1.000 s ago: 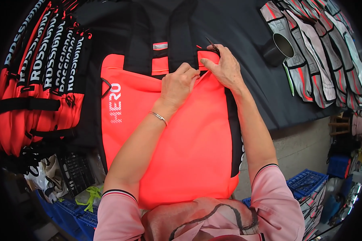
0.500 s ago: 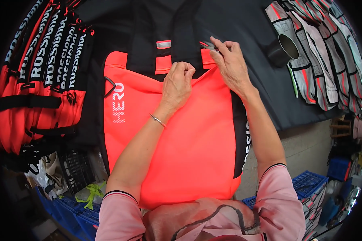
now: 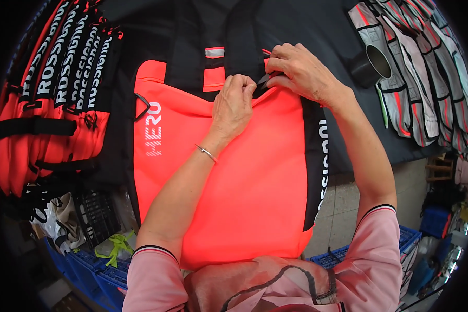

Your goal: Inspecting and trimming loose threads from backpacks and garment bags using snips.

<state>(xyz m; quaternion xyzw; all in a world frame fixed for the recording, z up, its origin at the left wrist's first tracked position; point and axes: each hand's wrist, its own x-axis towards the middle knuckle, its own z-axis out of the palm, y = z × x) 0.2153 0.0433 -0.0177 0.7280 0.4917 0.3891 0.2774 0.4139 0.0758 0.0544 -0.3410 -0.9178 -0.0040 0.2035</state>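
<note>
A bright coral-red and black backpack lies flat in front of me, its black shoulder straps stretching toward the far side. My left hand pinches the fabric at the bag's top edge, fingers closed. Just right of it, my right hand is closed around small thread snips. The dark blades of the snips point left toward the pinched edge; most of the tool is hidden by the fingers. Whether the blades touch thread or fabric is too small to tell.
Stacked red and black bags fill the left side. Grey straps with coral stripes lie at the far right, beside a dark cylindrical cup on its side. Below the dark-covered table are blue crates and green strips.
My right hand has turned and come down to the bag's top edge, bringing the snips' blades close to my left fingers. The left hand has barely moved.
</note>
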